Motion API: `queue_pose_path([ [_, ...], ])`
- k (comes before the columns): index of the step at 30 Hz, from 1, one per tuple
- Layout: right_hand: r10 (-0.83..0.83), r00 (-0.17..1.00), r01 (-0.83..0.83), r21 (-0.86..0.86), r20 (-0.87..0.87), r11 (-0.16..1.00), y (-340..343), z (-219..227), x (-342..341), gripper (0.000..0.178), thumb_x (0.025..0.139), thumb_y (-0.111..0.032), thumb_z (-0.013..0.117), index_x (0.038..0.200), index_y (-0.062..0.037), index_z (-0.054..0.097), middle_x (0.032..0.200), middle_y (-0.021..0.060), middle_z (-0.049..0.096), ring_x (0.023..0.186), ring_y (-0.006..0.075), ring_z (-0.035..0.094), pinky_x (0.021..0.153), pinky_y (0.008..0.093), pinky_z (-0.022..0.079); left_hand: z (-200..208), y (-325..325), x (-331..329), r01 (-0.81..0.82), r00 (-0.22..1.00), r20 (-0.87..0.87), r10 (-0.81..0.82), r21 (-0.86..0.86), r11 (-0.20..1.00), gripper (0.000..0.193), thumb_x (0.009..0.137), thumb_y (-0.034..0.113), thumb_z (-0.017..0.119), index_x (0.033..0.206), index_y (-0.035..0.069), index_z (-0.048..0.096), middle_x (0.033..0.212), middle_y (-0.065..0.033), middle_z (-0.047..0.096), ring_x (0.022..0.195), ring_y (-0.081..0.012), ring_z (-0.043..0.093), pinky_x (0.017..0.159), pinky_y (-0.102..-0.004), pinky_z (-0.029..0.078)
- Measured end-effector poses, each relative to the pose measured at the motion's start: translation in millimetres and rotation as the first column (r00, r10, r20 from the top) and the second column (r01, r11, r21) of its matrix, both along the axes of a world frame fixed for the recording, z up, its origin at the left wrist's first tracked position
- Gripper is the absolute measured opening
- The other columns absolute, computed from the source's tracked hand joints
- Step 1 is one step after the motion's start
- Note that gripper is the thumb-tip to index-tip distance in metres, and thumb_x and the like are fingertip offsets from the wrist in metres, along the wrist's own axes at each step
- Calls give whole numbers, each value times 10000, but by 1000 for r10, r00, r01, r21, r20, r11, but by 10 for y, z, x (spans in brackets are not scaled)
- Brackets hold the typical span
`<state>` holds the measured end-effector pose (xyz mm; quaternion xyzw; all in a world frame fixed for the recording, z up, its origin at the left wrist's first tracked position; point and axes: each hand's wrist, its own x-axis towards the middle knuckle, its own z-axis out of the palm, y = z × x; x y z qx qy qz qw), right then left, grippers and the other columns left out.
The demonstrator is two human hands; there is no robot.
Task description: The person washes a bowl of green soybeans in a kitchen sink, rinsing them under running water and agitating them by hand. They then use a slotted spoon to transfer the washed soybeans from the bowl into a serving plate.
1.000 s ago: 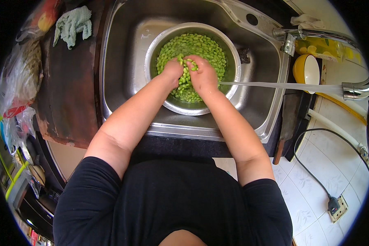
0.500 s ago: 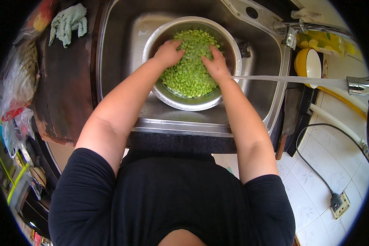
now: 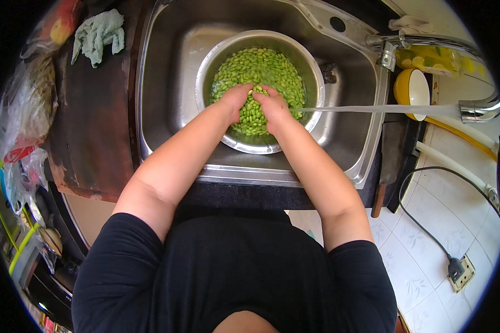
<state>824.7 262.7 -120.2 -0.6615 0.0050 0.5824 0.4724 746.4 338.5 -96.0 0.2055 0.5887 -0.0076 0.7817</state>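
A round steel basin (image 3: 255, 34) holds many shelled green beans (image 3: 261, 64) in water. My left hand (image 3: 238, 101) and my right hand (image 3: 273, 109) are in it, drawn close together near its middle. Both are curved around a heap of the beans, which shows between the thumbs. The fingertips are hidden among beans and water. From the tap (image 3: 478, 111) on the right, a stream of water (image 3: 383, 109) runs past my right wrist into the basin.
The basin sits in a steel sink (image 3: 172, 100). On the left counter lies a pale green cloth (image 3: 99, 34), with plastic bags (image 3: 25, 116) beyond it. To the right are a yellow bowl (image 3: 408, 89), a cleaver (image 3: 390, 152) and a black plug (image 3: 455, 270) on a cord.
My hands have come from the basin's two sides to its near middle, gathering beans between them. The view has shifted slightly.
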Motion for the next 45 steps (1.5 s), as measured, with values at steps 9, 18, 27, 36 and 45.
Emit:
queue_pose_path([
  [9, -39, 969, -7, 182, 245, 983, -131, 109, 215, 402, 806, -141, 539, 1185, -17, 494, 1145, 140, 534, 1058, 201, 497, 896, 271, 368, -388, 145, -74, 380, 900, -197, -389, 790, 480, 319, 823, 163, 535, 1128, 71, 555, 1081, -146, 573, 1005, -257, 534, 877, -310, 408],
  [18, 34, 999, -32, -130, 10, 991, -244, 86, 163, 600, 816, -172, 541, 1348, -68, 283, 1302, 170, 392, 1168, 306, 406, 928, 364, 364, -705, -31, -216, 644, 750, -356, -557, 585, 494, 511, 803, 141, 530, 1289, 44, 406, 1270, -207, 442, 1161, -314, 440, 960, -331, 353],
  [27, 349, 540, -504, -38, 765, 863, -461, 431, 81, 310, 785, -155, 583, 1066, -26, 558, 947, 169, 572, 812, 250, 584, 717, 309, 460, 199, -25, -288, 779, 531, -488, -693, 603, 173, 256, 822, 174, 536, 1044, 71, 611, 1098, -129, 592, 933, -295, 583, 799, -334, 449],
  [36, 511, 181, -490, -374, 840, 787, -632, 874, 15, 230, 797, -285, 608, 751, -61, 629, 702, 103, 610, 656, 273, 590, 595, 369, 463, 185, -157, -508, 458, 738, -325, -591, 885, 86, 183, 794, 179, 611, 848, 11, 657, 1026, -115, 627, 883, -236, 600, 782, -322, 457],
  [45, -177, 885, 336, 327, -431, 883, -973, 1062, 57, 458, 902, -299, 471, 1232, 15, 422, 1168, 148, 537, 1028, 221, 542, 858, 344, 429, 461, -216, -402, 188, 835, 493, -243, 159, 969, 353, 922, 269, 427, 1057, -25, 566, 1136, -113, 569, 1081, -193, 506, 920, -326, 386],
])
